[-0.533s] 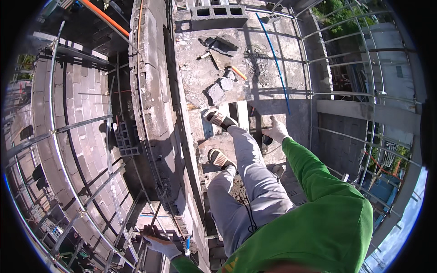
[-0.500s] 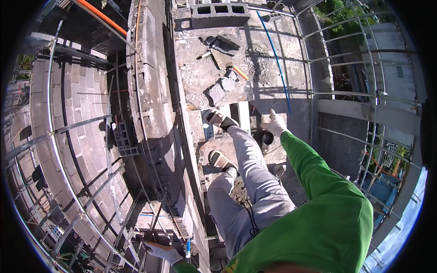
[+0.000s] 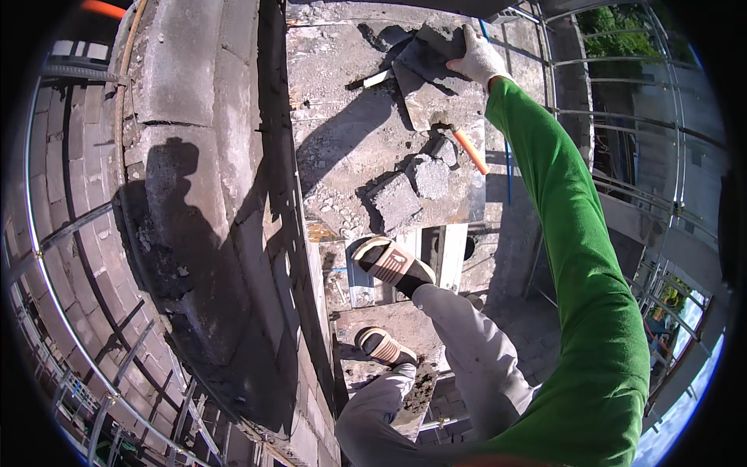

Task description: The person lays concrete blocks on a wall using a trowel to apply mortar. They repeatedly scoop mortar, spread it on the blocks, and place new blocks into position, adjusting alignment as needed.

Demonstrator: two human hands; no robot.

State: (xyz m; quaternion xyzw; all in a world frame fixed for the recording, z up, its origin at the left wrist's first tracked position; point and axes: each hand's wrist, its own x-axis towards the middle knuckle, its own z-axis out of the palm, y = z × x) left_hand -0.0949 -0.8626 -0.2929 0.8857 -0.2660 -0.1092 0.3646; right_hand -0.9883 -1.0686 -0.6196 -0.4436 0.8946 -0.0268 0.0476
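My right hand (image 3: 479, 59), in a white glove, reaches far forward over the concrete slab (image 3: 334, 124). Its fingers and thumb are round the right end of a dark grey broken block piece (image 3: 437, 45). That piece leans over a flat brownish board (image 3: 416, 101), on which another dark slab fragment rests. An orange tube (image 3: 471, 152) lies by the board's near corner. Nearer my feet are two lighter broken block chunks, one square (image 3: 395, 201) and one rounder (image 3: 430, 177). My left hand is outside the picture.
A rough block wall (image 3: 183, 202) runs along my left, with a drop and scaffold poles (image 3: 39, 257) beyond. My sandalled feet (image 3: 393, 263) stand by a gap with a white plank (image 3: 452, 257). A blue pipe (image 3: 508, 167) lies right; scaffold rails bound the far right.
I have bent forward, so the slab appears closer. My right hand has gone from pointing above the slab to the dark block piece. My left hand has left the picture.
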